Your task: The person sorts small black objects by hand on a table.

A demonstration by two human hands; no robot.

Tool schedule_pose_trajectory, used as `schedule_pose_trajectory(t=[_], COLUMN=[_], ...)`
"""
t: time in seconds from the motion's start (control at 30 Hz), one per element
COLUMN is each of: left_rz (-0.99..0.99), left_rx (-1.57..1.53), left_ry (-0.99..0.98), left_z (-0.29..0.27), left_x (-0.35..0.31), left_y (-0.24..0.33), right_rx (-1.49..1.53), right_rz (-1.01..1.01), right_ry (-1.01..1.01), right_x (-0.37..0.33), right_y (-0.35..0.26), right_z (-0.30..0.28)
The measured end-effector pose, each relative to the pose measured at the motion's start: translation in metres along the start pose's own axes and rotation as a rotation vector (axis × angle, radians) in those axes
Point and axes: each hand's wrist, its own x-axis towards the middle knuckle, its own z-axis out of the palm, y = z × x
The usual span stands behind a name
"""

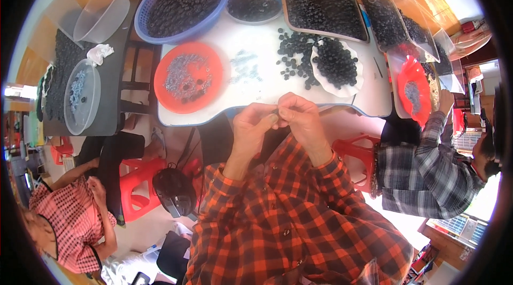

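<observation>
Pinching a small dark piece (277,112) between both hands at the front edge of the white bench (251,91). Left hand (251,125) and right hand (301,120) meet fingertip to fingertip, thumbs and fingers (270,121) of both clenched on the piece; it's mostly hidden, shape can't be told. Piece sits off the bench surface, just at its near edge.

On the bench, left side: red plate (161,83) with small clear bits plus a few black parts. More loose clear bits (245,67) right of it, bench middle. Far side, left to right: blue basket (140,20), round tub (253,21) and metal tray (328,35), all loaded with black parts. White plate (343,91) in front of the tray, black parts heaped on it; loose black parts (293,52) spread beside it on the left.

Right of bench: red dish (409,74) with clear bits, a co-worker in grey plaid (419,180) near it. Left: dark bench (115,71) carrying a clear bowl (95,107), bluish bits inside; person in red check (75,221) seated nearby.
</observation>
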Motion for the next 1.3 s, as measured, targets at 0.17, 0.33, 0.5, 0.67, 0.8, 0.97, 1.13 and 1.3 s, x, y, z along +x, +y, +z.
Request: schedule_pose_trajectory(t=[0.17, 0.33, 0.5, 0.67, 0.8, 0.97, 1.13, 1.3], left_rz=[-0.019, 0.065, 0.075, 0.072, 0.030, -0.044, -0.060, 0.133], left_rx=[-0.077, 0.091, 0.212, 0.200, 0.074, -0.001, 0.127, 0.365], left_ry=[0.001, 0.122, 0.086, 0.031, 0.014, 0.068, 0.229, 0.400], left_z=[0.002, 0.005, 0.005, 0.006, 0.003, 0.002, -0.006, -0.040], left_x=[0.000, -0.001, -0.002, -0.003, 0.001, 0.003, 0.019, 0.059], left_y=[-0.001, -0.003, -0.007, -0.004, -0.009, -0.007, 0.010, 0.049], right_rx=[-0.158, -0.456, -0.489, -0.326, -0.304, -0.286, -0.359, -0.508], right_rz=[0.001, -0.158, -0.217, -0.082, -0.062, -0.068, -0.023, -0.054], right_ry=[0.086, 0.192, 0.206, 0.190, 0.167, 0.136, 0.177, 0.206], right_x=[-0.002, -0.003, -0.005, -0.006, -0.005, -0.003, -0.005, -0.006], right_y=[0.003, 0.015, 0.019, 0.016, 0.014, 0.019, 0.021, 0.022], right_z=[0.008, 0.017, 0.012, 0.004, 0.000, 0.000, 0.001, -0.005])
